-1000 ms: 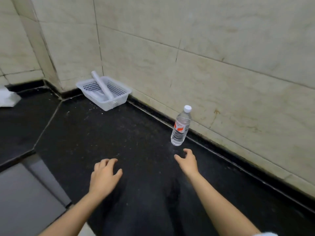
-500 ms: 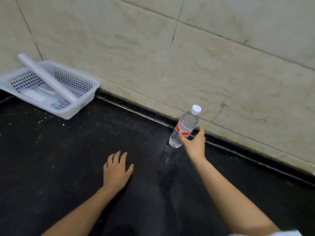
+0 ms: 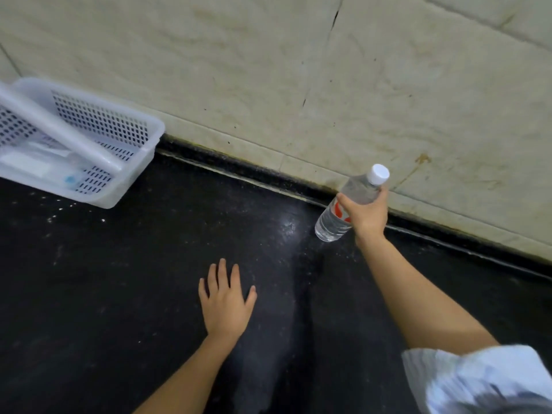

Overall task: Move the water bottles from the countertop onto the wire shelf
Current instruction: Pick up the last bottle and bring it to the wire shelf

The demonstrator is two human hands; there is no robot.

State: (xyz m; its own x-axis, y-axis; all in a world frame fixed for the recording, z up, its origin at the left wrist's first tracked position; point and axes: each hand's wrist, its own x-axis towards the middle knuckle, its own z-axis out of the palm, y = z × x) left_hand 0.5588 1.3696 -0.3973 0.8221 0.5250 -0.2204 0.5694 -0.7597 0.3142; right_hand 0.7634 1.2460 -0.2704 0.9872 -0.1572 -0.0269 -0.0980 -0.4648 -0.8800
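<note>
Fingers of the right hand wrap the clear, ribbed water bottle, tilted beside the tiled wall. Left hand lies flat, released, on speckled black countertop; perforated white basket sits well apart.

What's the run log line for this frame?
phase: grasp | right hand: shut on water bottle, tilted | left hand: open, over countertop | wire shelf: not in view

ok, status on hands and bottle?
Right hand shut on water bottle, tilted. Left hand open, flat over countertop. White basket far left, clear of path. Shelf not in view.
</note>
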